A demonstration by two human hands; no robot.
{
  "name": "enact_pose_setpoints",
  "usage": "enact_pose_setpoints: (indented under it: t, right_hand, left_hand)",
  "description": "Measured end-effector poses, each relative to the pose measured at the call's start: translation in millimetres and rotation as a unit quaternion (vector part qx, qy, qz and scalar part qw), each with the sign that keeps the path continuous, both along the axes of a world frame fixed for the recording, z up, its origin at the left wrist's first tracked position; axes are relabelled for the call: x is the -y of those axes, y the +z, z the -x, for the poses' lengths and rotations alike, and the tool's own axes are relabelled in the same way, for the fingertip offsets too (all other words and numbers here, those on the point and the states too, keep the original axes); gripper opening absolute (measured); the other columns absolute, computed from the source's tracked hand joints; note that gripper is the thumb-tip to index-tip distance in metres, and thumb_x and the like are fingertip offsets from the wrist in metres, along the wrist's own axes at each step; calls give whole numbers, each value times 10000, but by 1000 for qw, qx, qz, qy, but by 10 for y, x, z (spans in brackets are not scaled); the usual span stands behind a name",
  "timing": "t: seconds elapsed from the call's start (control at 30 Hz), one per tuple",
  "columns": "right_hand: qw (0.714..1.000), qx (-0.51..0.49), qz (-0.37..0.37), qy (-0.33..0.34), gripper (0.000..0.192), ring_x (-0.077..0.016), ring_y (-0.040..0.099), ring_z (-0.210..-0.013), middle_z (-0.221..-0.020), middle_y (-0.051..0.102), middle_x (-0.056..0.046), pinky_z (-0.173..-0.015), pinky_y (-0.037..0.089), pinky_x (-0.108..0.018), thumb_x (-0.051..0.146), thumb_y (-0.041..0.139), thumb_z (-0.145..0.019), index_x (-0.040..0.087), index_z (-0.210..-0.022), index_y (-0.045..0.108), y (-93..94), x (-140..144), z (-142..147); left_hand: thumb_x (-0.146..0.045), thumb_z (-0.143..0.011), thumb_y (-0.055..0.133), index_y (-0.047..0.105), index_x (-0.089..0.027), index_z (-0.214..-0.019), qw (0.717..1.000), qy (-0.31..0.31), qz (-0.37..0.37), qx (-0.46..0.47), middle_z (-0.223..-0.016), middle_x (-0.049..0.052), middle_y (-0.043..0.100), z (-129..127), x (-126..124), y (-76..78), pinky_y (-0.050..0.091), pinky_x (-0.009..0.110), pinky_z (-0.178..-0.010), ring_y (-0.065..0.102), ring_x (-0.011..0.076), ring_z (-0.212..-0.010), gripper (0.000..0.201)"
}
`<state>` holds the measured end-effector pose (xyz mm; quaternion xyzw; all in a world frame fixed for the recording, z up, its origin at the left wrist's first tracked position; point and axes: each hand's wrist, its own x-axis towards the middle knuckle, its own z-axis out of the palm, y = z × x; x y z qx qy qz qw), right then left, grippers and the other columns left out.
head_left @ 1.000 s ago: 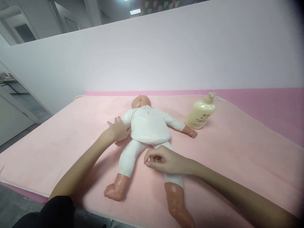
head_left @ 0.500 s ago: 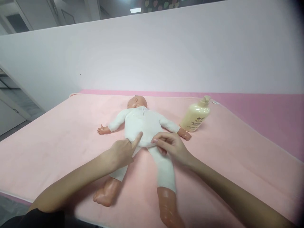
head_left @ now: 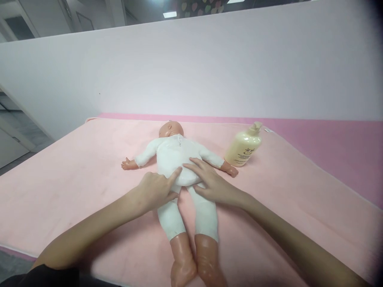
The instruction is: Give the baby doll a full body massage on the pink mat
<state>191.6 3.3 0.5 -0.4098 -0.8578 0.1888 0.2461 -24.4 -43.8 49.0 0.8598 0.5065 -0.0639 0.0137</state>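
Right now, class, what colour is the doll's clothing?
White, seen best in the head view: the doll wears a plain white top and leggings.

A plastic baby doll in a white soft-cloth suit [head_left: 179, 159] lies flat on its back, head toward twelve o'clock, arms spread to nine and three, bare peach legs drawn together and pointing to six o'clock.
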Motion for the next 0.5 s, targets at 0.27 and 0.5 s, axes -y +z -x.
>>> enact_pose_setpoints:
  t: [0.27, 0.5]
  right_hand:
    - [977, 101, -186, 8, 430, -230, 546, -1236, -1301, 596, -72, -1021, 484, -435, 107, 381, -925, 232, -1279, 591, -253, -19, 48]
    - [965, 149, -216, 7, 381, -275, 585, -1183, -1246, 620, -132, -917, 543, -421, 121, 430, -919, 153, -1255, 607, -257, 51, 98]
  left_hand:
    - [-432, -953, 346, 506, -214, -1321, 990, 24, -51, 128, -997, 77, 678, 199, -418, 193, 457, 310, -775, 620, 227, -938, 457]
    - [-465, -940, 395, 517, -166, -1311, 976, -83, 23, 200, -1349, 100, 545, 287, -610, -97, 384, 345, -1014, 507, 245, -1225, 491]
